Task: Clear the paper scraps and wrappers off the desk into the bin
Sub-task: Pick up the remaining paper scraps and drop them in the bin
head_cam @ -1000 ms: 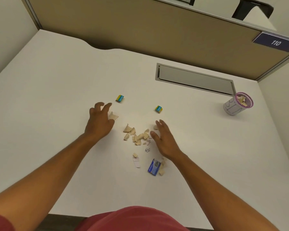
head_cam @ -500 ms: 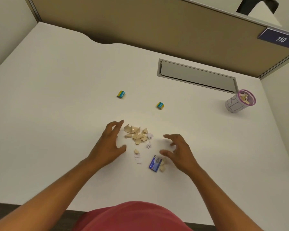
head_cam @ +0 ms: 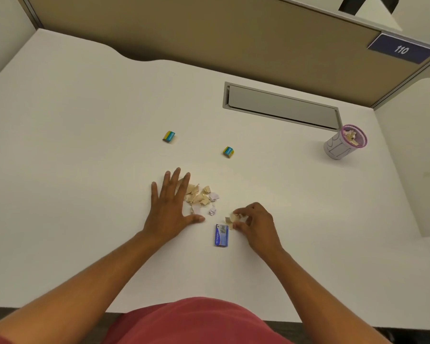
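A small heap of tan and white paper scraps lies in the middle of the white desk. My left hand lies flat and spread on the desk, touching the heap's left side. My right hand is curled, its fingertips pinching a few tan scraps just right of the heap. A blue wrapper lies flat below those scraps. Two small yellow-and-teal wrappers sit farther back. The little bin, pink-rimmed with scraps inside, stands at the far right.
A grey cable-tray lid is set into the desk behind the wrappers. A tan partition wall runs along the back, with a blue sign reading 110. The desk's near edge is by my red-shirted body.
My left hand has flattened against the heap's left side. My right hand has moved down beside the blue wrapper and closed its fingertips on a few scraps. The heap is more bunched together.
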The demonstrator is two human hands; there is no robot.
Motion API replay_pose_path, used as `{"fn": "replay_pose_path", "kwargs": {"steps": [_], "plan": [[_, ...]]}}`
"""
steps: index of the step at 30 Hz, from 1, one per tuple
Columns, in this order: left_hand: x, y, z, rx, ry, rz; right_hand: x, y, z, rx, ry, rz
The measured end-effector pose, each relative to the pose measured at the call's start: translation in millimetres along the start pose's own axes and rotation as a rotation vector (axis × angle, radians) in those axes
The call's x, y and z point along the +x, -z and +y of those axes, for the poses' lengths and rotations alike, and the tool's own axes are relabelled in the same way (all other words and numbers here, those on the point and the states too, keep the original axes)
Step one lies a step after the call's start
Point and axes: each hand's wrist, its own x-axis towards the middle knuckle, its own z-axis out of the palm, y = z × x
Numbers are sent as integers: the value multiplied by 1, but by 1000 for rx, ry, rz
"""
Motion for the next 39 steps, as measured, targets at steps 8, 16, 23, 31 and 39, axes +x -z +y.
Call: {"fn": "replay_pose_path", "kwargs": {"steps": [8,16,23,31,39], "plan": [[21,8,8,-79,-10,7,47,-8,-44,33,24,-97],[-7,17,-15,-189,89,47,10,10,-15,43,-108,-121],[3,18,8,-399,60,-15,21,-21,-32,144,-77,25],[-3,25,15,-544,151,-31,44,-14,-49,130,-37,98],[-8,30,-6,-227,136,81,36,-41,-71,-262,38,-130]]}}
